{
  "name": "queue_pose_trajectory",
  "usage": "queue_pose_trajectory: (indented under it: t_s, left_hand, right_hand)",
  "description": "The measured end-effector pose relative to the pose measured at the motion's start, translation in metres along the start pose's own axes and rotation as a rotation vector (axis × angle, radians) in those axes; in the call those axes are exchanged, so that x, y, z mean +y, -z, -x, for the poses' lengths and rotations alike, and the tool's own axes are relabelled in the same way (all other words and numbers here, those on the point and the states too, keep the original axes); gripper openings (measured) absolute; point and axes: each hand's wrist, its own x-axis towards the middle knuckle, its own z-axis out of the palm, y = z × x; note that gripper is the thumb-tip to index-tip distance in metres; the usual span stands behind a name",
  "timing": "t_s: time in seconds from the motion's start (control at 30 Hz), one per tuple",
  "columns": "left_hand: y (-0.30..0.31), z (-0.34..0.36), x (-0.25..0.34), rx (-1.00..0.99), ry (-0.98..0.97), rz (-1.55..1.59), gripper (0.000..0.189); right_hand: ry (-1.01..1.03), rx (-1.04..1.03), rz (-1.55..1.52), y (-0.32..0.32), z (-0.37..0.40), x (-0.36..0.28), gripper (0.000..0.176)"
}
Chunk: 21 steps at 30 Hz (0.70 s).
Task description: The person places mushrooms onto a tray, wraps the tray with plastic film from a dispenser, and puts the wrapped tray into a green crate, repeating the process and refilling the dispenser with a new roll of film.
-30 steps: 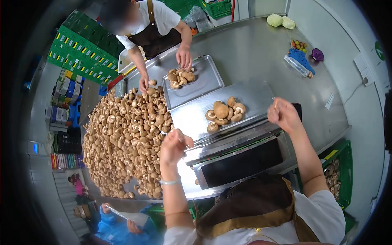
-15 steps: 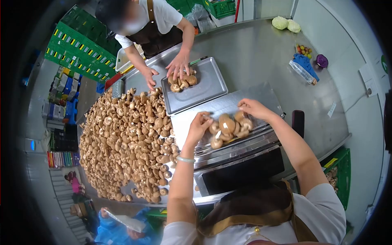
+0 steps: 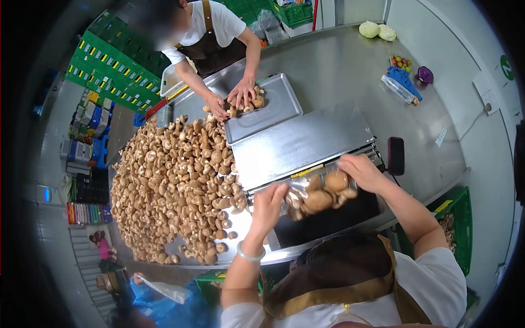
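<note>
A pack of brown shiitake mushrooms in shiny clear film hangs between my two hands, over the front of the metal wrapping machine. My left hand is closed on the pack's left end, with a pale bangle on that wrist. At the right end, my right hand pinches the film at the upper corner. Blur hides the pack's underside and any tray in it. Left of the machine lies a large heap of loose shiitake mushrooms.
Across the table a co-worker's hands rest on mushrooms in a grey metal tray. A phone lies right of the machine. Cabbages and a purple cabbage are at the far right. A green crate stands lower right.
Both my hands have drawn the mushroom pack toward me, off the machine's plate to its front edge. The co-worker's hands have closed in around the mushrooms in the grey tray.
</note>
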Motion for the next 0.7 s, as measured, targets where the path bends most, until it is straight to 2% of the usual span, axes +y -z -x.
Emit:
queue_pose_trajectory:
  t_s: [0.07,0.1,0.17,0.3,0.33,0.37,0.43,0.53,0.63,0.7]
  left_hand:
    - [-0.006,0.025,-0.004,-0.081,0.133,0.116,0.034]
    - [-0.016,0.033,-0.025,-0.098,0.216,0.085,0.037]
    - [-0.043,0.041,-0.064,-0.088,0.240,0.057,0.041]
    - [-0.085,0.039,-0.123,0.036,0.111,-0.177,0.048]
    - [-0.093,0.039,-0.128,0.087,0.079,-0.211,0.048]
    - [-0.100,0.041,-0.141,0.144,-0.015,-0.396,0.045]
    - [-0.106,0.054,-0.145,0.258,0.015,-0.449,0.031]
    - [-0.106,0.078,-0.172,0.343,-0.095,-0.294,0.018]
    - [-0.115,0.091,-0.170,0.358,0.062,0.097,0.017]
    - [-0.106,0.092,-0.167,0.404,-0.004,0.032,0.017]
  right_hand:
    - [-0.113,-0.086,-0.060,-0.005,0.028,0.003,0.038]
    - [-0.178,-0.107,-0.109,-0.010,0.041,0.005,0.042]
    - [-0.200,-0.084,0.090,-0.028,0.059,0.026,0.044]
    - [-0.163,-0.012,0.141,-0.070,0.081,0.099,0.041]
    - [-0.240,0.012,0.165,-0.076,0.085,0.111,0.040]
    - [-0.256,0.062,0.172,-0.081,0.089,0.126,0.037]
    - [-0.472,0.000,0.034,-0.079,0.099,0.128,0.023]
    - [-0.398,0.089,-0.058,-0.081,0.119,0.136,0.019]
    - [-0.389,0.169,-0.121,-0.092,0.125,0.134,0.025]
    - [-0.368,0.350,-0.428,-0.091,0.137,0.132,0.019]
